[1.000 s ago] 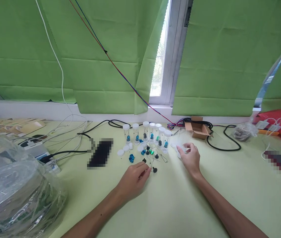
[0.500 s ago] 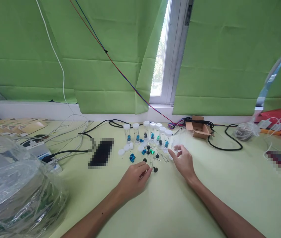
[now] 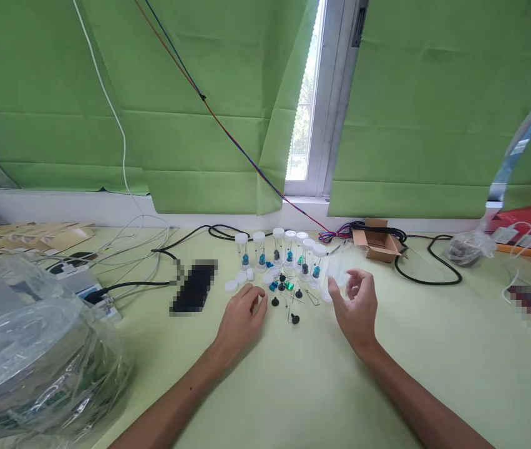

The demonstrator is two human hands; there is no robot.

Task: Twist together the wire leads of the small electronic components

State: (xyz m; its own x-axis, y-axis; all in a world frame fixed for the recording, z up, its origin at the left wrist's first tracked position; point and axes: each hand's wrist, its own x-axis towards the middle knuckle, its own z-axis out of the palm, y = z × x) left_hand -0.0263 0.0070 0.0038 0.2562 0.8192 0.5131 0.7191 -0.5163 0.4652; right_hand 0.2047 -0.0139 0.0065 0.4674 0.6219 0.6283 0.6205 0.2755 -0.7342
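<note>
My left hand point(image 3: 243, 317) is low over the tabletop with its fingers curled down. What they hold, if anything, is hidden; a blue cluster seen there earlier is now out of sight. My right hand point(image 3: 357, 307) has thumb and fingers apart, beside clear plastic pieces point(image 3: 338, 272). Between the hands lie black round-headed pieces with thin stems point(image 3: 296, 319), a green piece point(image 3: 289, 286), a small blue piece point(image 3: 273, 286) and thin metal pins point(image 3: 312, 298). Behind them several clear tubes with white caps point(image 3: 259, 252) stand upright, with blue, green or dark pieces inside.
White caps point(image 3: 231, 286) lie left of the small parts. Farther left are a blurred dark rectangle point(image 3: 194, 287), a power strip point(image 3: 88, 290) and a large plastic-wrapped bundle point(image 3: 45, 368). An open cardboard box point(image 3: 377, 243) and black cable point(image 3: 433, 282) lie at the back right.
My left hand has moved left, away from the black pieces and over the spot of the blue cluster. My right hand has shifted slightly right.
</note>
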